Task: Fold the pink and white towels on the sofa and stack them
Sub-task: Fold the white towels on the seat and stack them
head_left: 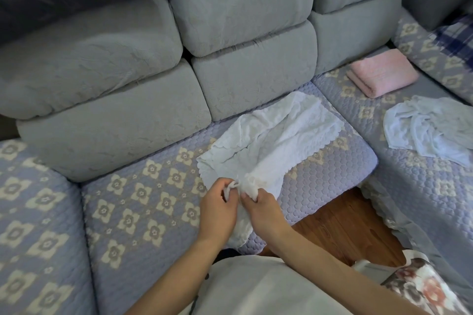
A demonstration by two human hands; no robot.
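Observation:
A white scalloped-edge towel [276,133] lies crumpled on the middle sofa seat, its near end bunched toward me. My left hand [220,207] pinches a bit of that near edge, and my right hand [261,206] grips the bunched cloth right beside it. A folded pink towel [381,75] sits on the seat at the back right corner. Another white towel [430,126] lies unfolded and rumpled on the right seat, in front of the pink one.
The sofa [143,202] has a lilac quilted cover with cream flowers and grey back cushions [243,28]. Wooden floor [345,227] shows between the seats. A plaid cloth [458,36] lies at far right. A floral fabric [422,289] is at bottom right.

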